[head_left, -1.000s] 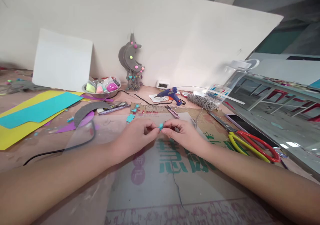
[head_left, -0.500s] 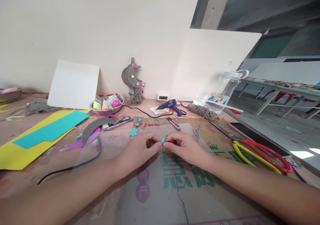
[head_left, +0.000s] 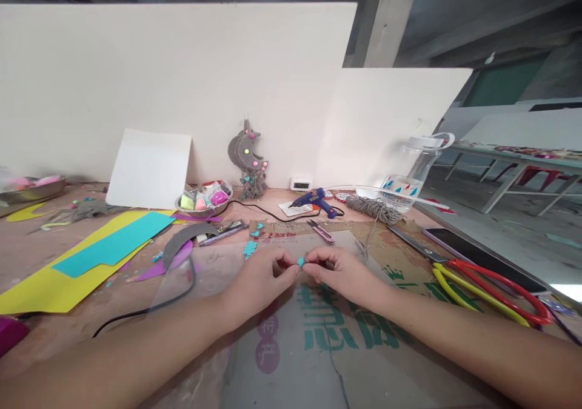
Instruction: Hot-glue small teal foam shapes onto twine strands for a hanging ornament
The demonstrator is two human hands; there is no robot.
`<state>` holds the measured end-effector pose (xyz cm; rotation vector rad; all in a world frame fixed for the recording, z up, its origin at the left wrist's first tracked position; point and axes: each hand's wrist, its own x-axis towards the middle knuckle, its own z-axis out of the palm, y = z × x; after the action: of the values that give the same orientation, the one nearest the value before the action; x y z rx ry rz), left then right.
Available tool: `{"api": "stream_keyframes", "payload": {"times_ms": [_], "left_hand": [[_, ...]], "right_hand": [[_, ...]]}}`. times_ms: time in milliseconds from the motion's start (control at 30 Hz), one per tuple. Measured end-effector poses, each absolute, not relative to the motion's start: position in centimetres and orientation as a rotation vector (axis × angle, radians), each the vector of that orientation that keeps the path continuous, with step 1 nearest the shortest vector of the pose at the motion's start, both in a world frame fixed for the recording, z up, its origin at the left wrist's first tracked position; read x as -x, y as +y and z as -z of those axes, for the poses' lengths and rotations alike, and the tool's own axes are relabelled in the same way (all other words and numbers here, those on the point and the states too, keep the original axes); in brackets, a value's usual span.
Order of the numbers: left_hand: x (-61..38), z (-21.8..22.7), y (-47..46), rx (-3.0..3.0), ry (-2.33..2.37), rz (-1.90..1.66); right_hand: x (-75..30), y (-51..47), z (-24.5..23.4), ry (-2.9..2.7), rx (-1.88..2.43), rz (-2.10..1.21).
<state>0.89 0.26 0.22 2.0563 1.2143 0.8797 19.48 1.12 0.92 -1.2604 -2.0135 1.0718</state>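
Between the fingertips of both hands is a small turquoise piece (head_left: 301,262), its exact shape too small to make out. My left hand (head_left: 266,272) pinches it from the left, thumb against forefinger. From the other side my right hand (head_left: 339,269) pinches it the same way. Both hands are over a cardboard sheet (head_left: 364,372) with green and purple print, partly covered by clear plastic. Just beyond my left hand lie turquoise flower-shaped cutouts (head_left: 250,249). Small pink-handled snips (head_left: 322,232) lie behind the hands.
A blue glue gun (head_left: 314,200), grey yarn (head_left: 375,208) and a water bottle (head_left: 404,176) stand at the back. Large scissors (head_left: 491,282) and a phone (head_left: 484,257) lie right. Yellow and turquoise sheets (head_left: 113,245) lie left, near a bowl of clay (head_left: 204,209). A moon ornament (head_left: 248,154) hangs behind.
The view has tilted up and shifted left, so everything sits slightly lower and farther right. Both hands keep their pinch on the turquoise piece. A magenta object now shows at the lower left edge.
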Motion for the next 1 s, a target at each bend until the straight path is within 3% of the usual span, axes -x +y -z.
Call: {"api": "stream_keyframes", "payload": {"times_ms": [1000], "left_hand": [[-0.77, -0.59, 0.19, -2.075, 1.194, -0.860]], "right_hand": [[-19.55, 1.16, -0.79, -2.021, 1.258, -1.053]]}}
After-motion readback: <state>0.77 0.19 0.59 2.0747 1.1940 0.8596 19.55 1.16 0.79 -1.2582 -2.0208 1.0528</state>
